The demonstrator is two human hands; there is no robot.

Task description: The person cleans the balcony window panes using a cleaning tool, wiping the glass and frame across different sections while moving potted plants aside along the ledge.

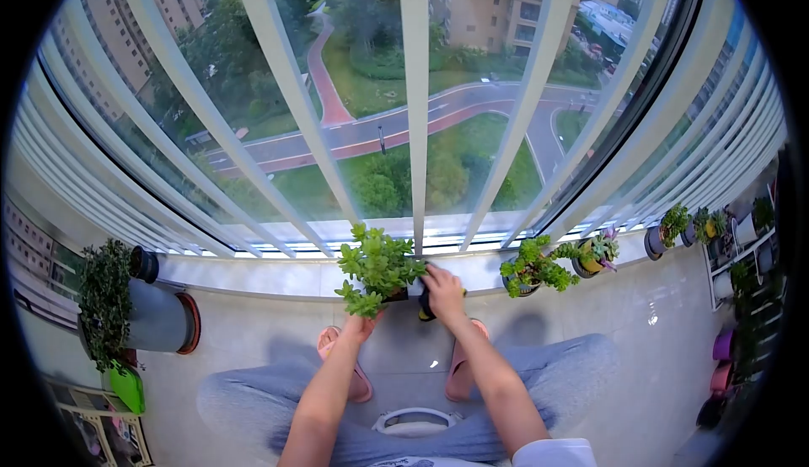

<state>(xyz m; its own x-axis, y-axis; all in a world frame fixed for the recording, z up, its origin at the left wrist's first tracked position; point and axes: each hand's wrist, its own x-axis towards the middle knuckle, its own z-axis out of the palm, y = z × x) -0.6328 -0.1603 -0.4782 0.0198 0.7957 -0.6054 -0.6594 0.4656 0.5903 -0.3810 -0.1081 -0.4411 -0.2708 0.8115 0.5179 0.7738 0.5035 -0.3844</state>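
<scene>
A leafy green plant [377,266] in a dark pot [396,295] is at the middle, close to the window ledge. My left hand [362,325] is closed around the lower left side of the pot, partly hidden by leaves. Just right of the plant, my right hand [442,288] has its fingers bent around a black object with a yellow part [427,305]. What this object is cannot be made out clearly.
Potted succulents [539,266] line the white ledge [253,276] to the right. A large grey pot [160,315] with a trailing plant stands left, near a green item [126,387]. White bars [415,88] rise ahead. A plant rack [746,273] is at right.
</scene>
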